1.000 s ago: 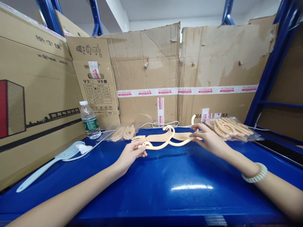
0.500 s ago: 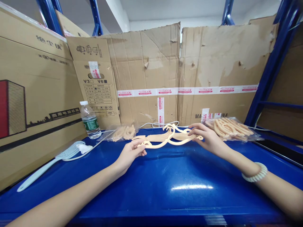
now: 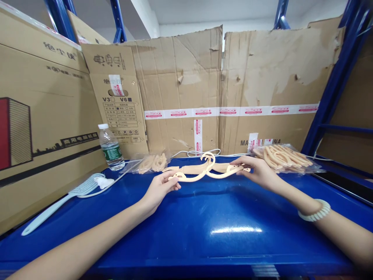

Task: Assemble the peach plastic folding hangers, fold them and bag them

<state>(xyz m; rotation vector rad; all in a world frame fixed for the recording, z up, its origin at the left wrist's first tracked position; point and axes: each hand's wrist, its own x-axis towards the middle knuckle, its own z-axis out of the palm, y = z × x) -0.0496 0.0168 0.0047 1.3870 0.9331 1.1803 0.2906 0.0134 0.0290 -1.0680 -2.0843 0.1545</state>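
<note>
A cream plastic clothes hanger [image 3: 192,179] is spread above the blue table, its curved hook [image 3: 214,157] pointing up in the middle. My left hand [image 3: 158,190] pinches the hanger's left end between thumb and fingers. The right end is gripped by my right hand [image 3: 258,171], whose fingers partly cover it. Just behind the held hanger lies a stack of similar cream hangers [image 3: 194,169], partly hidden by it and by my hands.
Clear plastic bags of hangers lie at back left [image 3: 153,163] and back right [image 3: 284,158]. A water bottle [image 3: 111,149] and a pale blue hairbrush [image 3: 48,212] are on the left. A black flat device [image 3: 346,187] lies right. Cardboard [image 3: 180,89] walls the back of the blue table [image 3: 204,225].
The hanger's right arm, which curved up high beside the hook, has swung down into line with the left one. My right hand has shifted slightly; my left hand stays put.
</note>
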